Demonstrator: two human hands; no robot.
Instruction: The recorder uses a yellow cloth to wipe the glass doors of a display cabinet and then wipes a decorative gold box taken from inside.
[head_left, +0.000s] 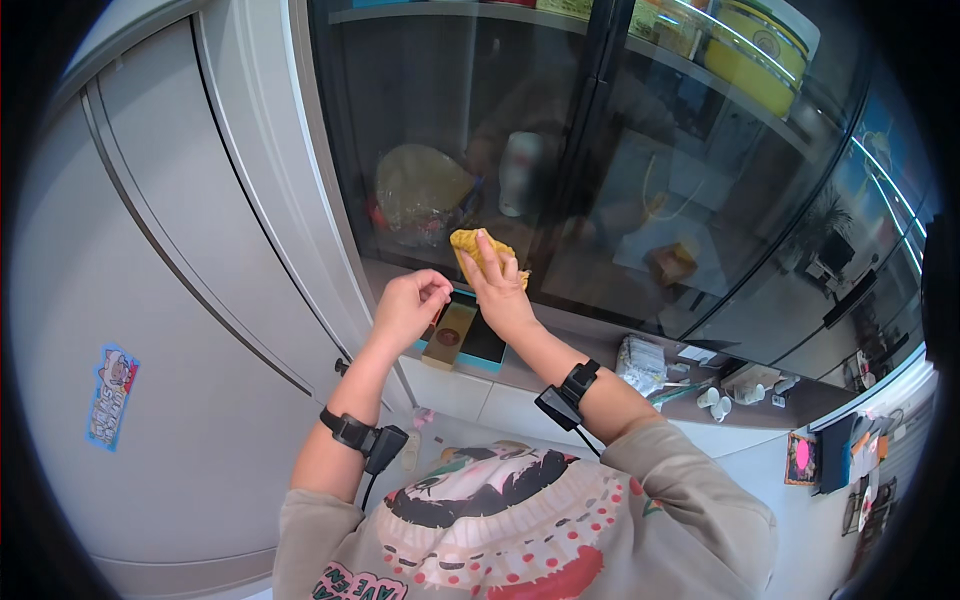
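My right hand (499, 289) presses a folded yellow cloth (471, 241) flat against the lower part of a dark glass cabinet door (420, 90). The fingers spread over the cloth. My left hand (409, 304) hovers just to the left, its fingers curled in towards the thumb, and I see nothing in it. Below the hands, on the counter, lies a shallow teal-edged box (487, 364) with a dark inside. A narrow gold box (448, 341) rests across it, its far end close to my left fingertips.
Behind the glass stand a bagged round item (421, 187), a white bottle (520, 172) and a yellow container (754, 56). Further right, the counter niche holds a plastic-wrapped pack (641, 364) and white cups (720, 407). A grey panelled door (187, 360) borders the left.
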